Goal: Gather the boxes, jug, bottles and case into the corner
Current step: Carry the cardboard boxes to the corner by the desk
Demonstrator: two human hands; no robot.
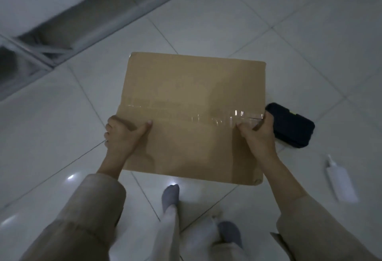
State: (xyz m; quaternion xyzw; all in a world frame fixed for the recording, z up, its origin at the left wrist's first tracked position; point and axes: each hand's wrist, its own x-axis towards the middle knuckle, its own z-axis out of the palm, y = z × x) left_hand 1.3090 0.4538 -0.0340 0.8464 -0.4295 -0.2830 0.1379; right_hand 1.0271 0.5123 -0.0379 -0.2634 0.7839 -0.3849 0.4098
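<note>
cardboard box (pixel 192 116), taped shut, held w/ both hands at frame centre above the tiled floor (pixel 268 22). left hand (pixel 122 134) grips the 9 o'clock edge, thumb on top, fingers curled under. right hand (pixel 256 130) grips the 3 o'clock edge the same way. both arms reach fwd, sleeves pushed back. progress: early, by judgement; this box is in carry, while the dark case (pixel 293 128) at 3 o'clock and a white bottle (pixel 339 180) at 4 o'clock lie on the floor, not yet gathered. jug, other boxes and the corner not in view.
</note>
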